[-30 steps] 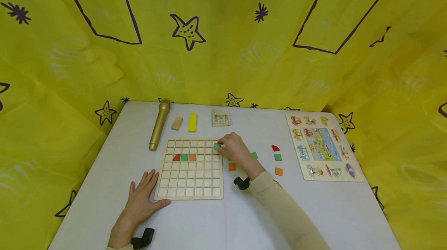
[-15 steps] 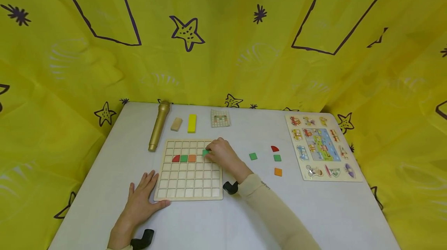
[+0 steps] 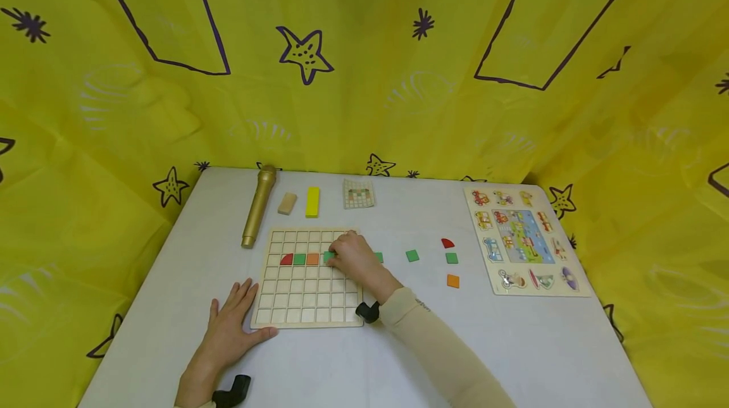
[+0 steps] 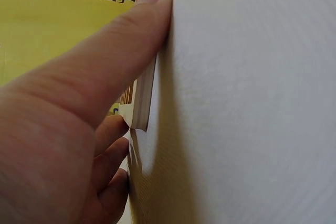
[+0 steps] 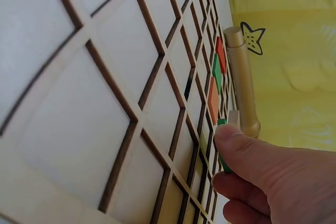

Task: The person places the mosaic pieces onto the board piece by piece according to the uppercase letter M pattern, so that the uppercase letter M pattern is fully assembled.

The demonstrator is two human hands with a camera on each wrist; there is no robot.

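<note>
A wooden grid board (image 3: 307, 323) lies on the table, with a red quarter-circle tile (image 3: 287, 259), a green square tile (image 3: 299, 259) and an orange square tile (image 3: 312, 259) side by side in one row of cells. My right hand (image 3: 355, 259) pinches another green square tile (image 3: 328, 257) between thumb and fingers, just right of the orange one. In the right wrist view this green tile (image 5: 222, 150) is tilted on edge under the thumb. My left hand (image 3: 228, 326) lies with fingers spread at the board's near left corner, its thumb (image 4: 121, 45) along the front edge.
Right of the board lie loose green tiles (image 3: 412, 256), a red quarter-circle (image 3: 448, 243) and an orange tile (image 3: 452, 281). A picture puzzle board (image 3: 543, 278) is farther right. Behind are a gold microphone (image 3: 259, 205), a wooden block (image 3: 287, 203), a yellow block (image 3: 312, 202) and a pattern card (image 3: 359, 194).
My right hand has carried the green tile left and nearer across the board, from its far right corner to beside the orange tile. My left hand stays in place.
</note>
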